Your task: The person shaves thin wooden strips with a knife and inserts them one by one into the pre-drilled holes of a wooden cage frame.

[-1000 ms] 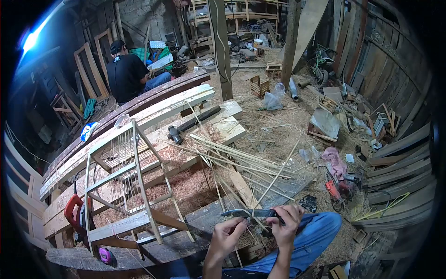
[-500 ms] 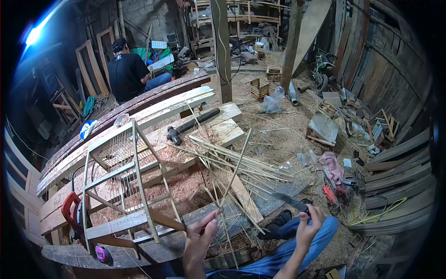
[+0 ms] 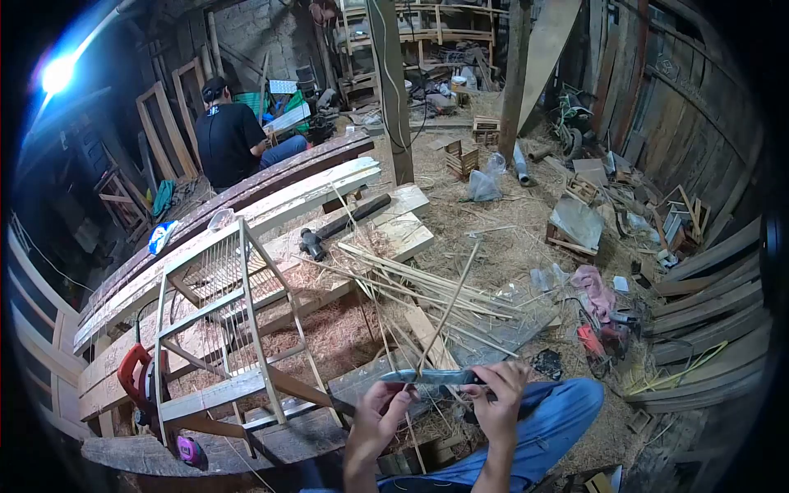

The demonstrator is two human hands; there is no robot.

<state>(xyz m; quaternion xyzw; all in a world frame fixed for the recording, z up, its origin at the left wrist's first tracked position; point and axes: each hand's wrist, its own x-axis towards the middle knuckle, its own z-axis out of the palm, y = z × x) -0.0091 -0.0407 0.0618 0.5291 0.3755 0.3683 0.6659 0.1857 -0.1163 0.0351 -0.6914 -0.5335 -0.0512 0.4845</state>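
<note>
Wooden strip pinched in the left hand meets the right hand's gripped knife, more strips lying loose.

Left hand raised, fingers pinched; right hand near it, apart, fingers curled in grip.
</note>
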